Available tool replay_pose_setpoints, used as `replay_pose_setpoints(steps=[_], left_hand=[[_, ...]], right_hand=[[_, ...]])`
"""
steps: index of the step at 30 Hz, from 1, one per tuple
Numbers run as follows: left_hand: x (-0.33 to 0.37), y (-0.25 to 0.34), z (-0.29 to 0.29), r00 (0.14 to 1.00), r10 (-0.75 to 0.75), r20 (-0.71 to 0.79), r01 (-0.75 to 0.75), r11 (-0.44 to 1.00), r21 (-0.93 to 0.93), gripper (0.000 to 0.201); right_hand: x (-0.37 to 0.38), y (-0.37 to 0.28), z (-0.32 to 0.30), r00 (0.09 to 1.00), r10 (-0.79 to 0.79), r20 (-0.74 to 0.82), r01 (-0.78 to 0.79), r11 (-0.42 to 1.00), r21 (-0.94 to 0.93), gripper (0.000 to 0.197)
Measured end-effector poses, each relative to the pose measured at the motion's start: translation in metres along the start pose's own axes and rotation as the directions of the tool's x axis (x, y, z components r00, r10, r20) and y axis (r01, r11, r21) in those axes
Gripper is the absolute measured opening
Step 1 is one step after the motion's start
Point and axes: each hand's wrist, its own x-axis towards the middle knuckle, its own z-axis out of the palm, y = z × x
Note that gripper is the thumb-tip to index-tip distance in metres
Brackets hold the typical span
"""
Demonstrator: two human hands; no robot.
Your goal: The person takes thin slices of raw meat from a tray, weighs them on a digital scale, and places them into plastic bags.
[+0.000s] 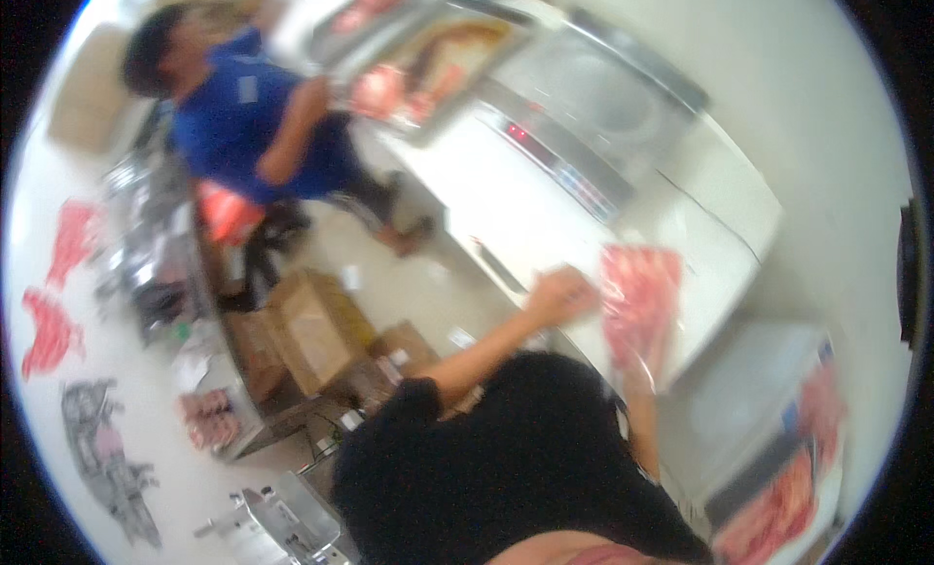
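A clear plastic bag of red meat (640, 294) is over the near end of the white table (530, 210). My right hand (637, 375) grips the bag's near end, its fingers partly hidden by the plastic. Just left of the bag is my left hand (562, 294), over the table edge and apart from the meat. Motion blur smears its fingers, so I cannot tell whether they hold anything. Farther along the table stands a digital scale (593, 103) with a lit red display and a round-marked metal platform.
Trays of meat (428, 69) lie beyond the scale. At the far left stands a person in a blue shirt (238, 117). Cardboard boxes (316, 331) sit on the floor to my left. More packed meat (778, 511) lies at the lower right. A cable (710, 215) crosses the table.
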Motion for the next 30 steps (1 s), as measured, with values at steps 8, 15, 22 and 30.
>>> replay_pose_setpoints(steps=[8, 15, 22, 30], left_hand=[[-0.005, 0.021, -0.015, 0.997, 0.005, -0.075, -0.005, 1.000, -0.005, 0.014], [-0.003, 0.020, -0.020, 0.999, -0.001, -0.039, 0.001, 1.000, 0.006, 0.012], [-0.004, 0.013, -0.010, 0.995, -0.048, -0.091, 0.038, 0.994, -0.105, 0.016], [0.000, 0.017, -0.010, 0.987, -0.082, -0.135, 0.069, 0.993, -0.097, 0.015]], right_hand=[[0.029, -0.055, 0.007, 0.938, -0.334, 0.093, 0.317, 0.719, -0.619, 0.067], [0.035, -0.074, 0.005, 0.943, -0.265, 0.202, 0.319, 0.547, -0.774, 0.070], [0.046, -0.091, -0.006, 0.898, -0.402, 0.182, 0.441, 0.804, -0.400, 0.062], [0.085, -0.125, -0.077, 0.909, -0.408, 0.080, 0.409, 0.843, -0.349, 0.049]])
